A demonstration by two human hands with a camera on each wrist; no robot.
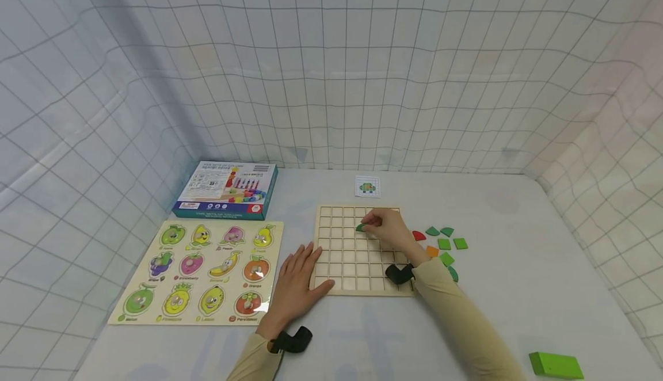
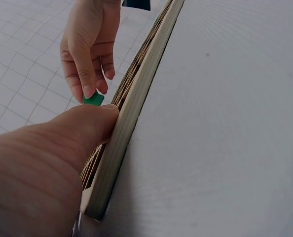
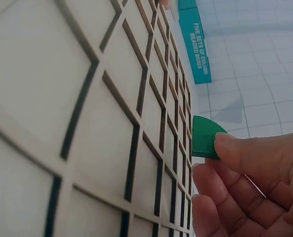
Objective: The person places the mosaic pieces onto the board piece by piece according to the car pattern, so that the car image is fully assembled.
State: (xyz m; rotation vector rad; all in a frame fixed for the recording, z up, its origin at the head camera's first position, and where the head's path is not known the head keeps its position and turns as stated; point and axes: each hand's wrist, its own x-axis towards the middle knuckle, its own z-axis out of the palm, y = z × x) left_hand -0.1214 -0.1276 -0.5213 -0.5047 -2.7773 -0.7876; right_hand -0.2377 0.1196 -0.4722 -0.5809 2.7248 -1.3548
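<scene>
A wooden grid board (image 1: 343,267) lies flat on the table, its square cells bare where they show. Over its upper part my right hand (image 1: 389,230) pinches a dark green quarter-circle piece (image 3: 204,138) between thumb and fingertips. In the head view that piece overlaps the upper middle cells, and my hand and forearm hide the board's right side. My left hand (image 1: 297,284) rests at the board's left edge with its fingers extended. Its thumb (image 2: 104,118) lies against the front edge of the board in the left wrist view.
Loose pieces lie right of the board: green squares (image 1: 460,243), green quarter-circles, a red one (image 1: 418,235) and an orange one (image 1: 432,251). Behind stands a pattern card (image 1: 368,187). A fruit puzzle (image 1: 202,271) and a box (image 1: 226,190) are left; a green block (image 1: 556,365) lies front right.
</scene>
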